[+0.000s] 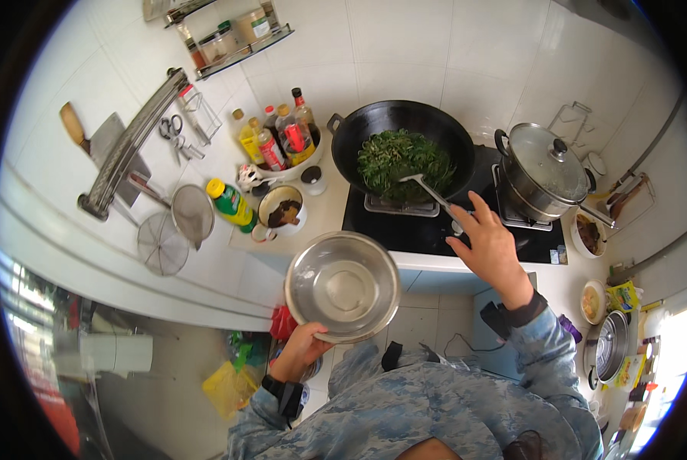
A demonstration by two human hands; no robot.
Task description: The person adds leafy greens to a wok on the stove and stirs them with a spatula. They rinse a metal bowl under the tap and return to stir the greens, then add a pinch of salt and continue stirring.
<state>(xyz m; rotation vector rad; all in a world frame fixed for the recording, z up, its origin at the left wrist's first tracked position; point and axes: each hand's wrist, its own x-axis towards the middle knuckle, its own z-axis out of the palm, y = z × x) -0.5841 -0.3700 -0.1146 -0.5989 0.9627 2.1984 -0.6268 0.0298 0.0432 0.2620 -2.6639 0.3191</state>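
My left hand [304,348] grips the near rim of an empty stainless steel bowl [343,287], held in front of the counter edge. Over the front of the gas hob, my right hand [487,248] has its fingers apart, close to the handle of a metal spatula [435,196]; whether a finger touches the handle cannot be told. The spatula's blade rests among leafy greens [404,161] in a black wok [401,109] on the left burner.
A lidded steel pot [542,172] stands on the right burner. Left of the wok are sauce bottles in a container [314,158], an enamel pot [280,210] and a green bottle [232,205]. A cleaver [108,138] and strainers hang on the wall. Bowls of food line the right counter.
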